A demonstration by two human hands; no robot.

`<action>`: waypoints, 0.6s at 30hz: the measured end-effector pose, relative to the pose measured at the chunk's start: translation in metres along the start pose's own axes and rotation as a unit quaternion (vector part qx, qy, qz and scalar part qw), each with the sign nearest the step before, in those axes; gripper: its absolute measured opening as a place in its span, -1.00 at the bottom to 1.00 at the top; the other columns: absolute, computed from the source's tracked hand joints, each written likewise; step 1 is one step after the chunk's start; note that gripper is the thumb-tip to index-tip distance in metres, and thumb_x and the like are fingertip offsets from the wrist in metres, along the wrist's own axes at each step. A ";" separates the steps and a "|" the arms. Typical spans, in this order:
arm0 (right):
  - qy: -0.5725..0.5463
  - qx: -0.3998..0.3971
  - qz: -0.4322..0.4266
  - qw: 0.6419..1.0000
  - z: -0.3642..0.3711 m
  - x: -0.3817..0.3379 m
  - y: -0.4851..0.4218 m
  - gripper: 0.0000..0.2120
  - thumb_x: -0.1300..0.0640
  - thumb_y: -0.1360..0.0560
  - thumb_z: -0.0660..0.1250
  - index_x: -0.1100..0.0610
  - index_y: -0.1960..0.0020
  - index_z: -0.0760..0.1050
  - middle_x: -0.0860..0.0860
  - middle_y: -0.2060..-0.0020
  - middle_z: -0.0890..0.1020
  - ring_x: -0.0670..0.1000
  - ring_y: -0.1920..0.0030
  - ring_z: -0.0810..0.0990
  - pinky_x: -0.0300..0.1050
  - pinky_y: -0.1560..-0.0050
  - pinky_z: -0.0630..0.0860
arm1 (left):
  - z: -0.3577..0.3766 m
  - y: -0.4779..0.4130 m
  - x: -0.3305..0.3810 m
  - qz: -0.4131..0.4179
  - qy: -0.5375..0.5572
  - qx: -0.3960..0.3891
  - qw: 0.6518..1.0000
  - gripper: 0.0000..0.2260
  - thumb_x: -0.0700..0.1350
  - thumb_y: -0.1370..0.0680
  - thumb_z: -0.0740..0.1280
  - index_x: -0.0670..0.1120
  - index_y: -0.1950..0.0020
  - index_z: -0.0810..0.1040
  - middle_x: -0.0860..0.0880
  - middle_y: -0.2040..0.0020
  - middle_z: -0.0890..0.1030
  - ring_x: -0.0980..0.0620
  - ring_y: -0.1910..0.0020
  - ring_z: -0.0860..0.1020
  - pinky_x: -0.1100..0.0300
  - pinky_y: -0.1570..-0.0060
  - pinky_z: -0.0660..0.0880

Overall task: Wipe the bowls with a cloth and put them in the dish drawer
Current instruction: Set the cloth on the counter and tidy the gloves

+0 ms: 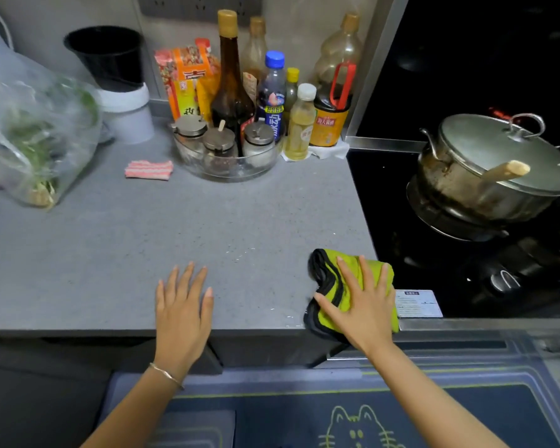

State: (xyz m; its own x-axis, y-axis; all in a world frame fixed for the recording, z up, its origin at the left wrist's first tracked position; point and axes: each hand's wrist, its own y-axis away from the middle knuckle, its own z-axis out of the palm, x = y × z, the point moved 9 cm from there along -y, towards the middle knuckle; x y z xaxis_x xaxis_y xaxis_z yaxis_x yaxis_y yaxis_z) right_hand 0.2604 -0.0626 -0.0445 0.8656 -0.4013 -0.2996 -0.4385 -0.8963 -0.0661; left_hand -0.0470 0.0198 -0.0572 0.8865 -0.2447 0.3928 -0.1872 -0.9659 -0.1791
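A green cloth with a black edge (328,286) lies folded at the front right corner of the grey counter (117,240). My right hand (362,305) lies flat on top of it with the fingers spread and straight. My left hand (181,308) rests palm down on the bare counter near its front edge, fingers straight, holding nothing. No bowl shows in this view, and no dish drawer can be made out below the counter.
Bottles and a glass tray of spice jars (227,150) crowd the back of the counter. A small pink striped cloth (148,169) lies beside them. A plastic bag of greens (36,140) sits at left. A lidded pot (495,169) stands on the black stove at right.
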 end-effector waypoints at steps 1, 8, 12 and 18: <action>-0.006 -0.008 0.006 1.000 0.006 -0.014 0.001 -0.14 -0.57 -0.25 -0.03 -0.26 -0.49 0.17 -0.02 -0.55 0.11 0.24 -0.53 -0.15 0.30 -0.44 0.03 | -0.004 -0.003 -0.008 -0.006 -0.003 0.004 1.000 -0.39 0.17 -0.64 -0.18 -0.14 -0.42 0.42 -0.16 -0.43 0.39 -0.20 -0.47 0.24 -0.17 -0.46 0.08; -0.059 -0.070 0.005 0.996 0.050 -0.142 -0.019 -0.06 -0.60 -0.22 0.01 -0.27 -0.52 -0.01 -0.02 -0.56 -0.04 0.24 -0.51 -0.32 0.35 -0.44 -0.16 | -0.035 -0.014 -0.071 -0.085 0.004 0.051 0.995 -0.41 0.13 -0.61 -0.14 -0.16 -0.43 0.40 -0.18 -0.44 0.37 -0.21 -0.48 0.21 -0.15 -0.46 0.03; -0.067 -0.110 -0.039 0.991 0.077 -0.222 -0.043 -0.10 -0.48 -0.33 0.22 -0.21 -0.54 -0.03 0.02 -0.56 -0.09 0.29 -0.49 -0.35 0.39 -0.42 -0.26 | -0.045 -0.015 -0.086 -0.106 0.005 0.067 0.992 -0.39 0.15 -0.59 -0.17 -0.15 -0.44 0.37 -0.16 -0.46 0.35 -0.18 -0.50 0.18 -0.13 -0.48 -0.01; -0.064 -0.084 -0.050 0.993 0.075 -0.206 -0.078 -0.19 -0.48 -0.36 0.21 -0.20 -0.51 0.12 -0.03 -0.56 0.01 0.23 -0.52 -0.27 0.40 -0.42 -0.21 | -0.046 -0.030 -0.085 -0.104 -0.001 0.080 0.991 -0.39 0.15 -0.60 -0.18 -0.13 -0.45 0.35 -0.16 -0.46 0.34 -0.17 -0.51 0.16 -0.13 -0.49 -0.03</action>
State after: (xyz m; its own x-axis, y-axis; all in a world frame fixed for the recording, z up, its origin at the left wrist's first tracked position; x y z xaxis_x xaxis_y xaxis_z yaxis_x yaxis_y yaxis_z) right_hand 0.0981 0.1044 -0.0491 0.8605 -0.2910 -0.4182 -0.2961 -0.9536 0.0543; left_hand -0.1365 0.0655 -0.0435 0.8999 -0.0411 0.4341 0.0689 -0.9696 -0.2348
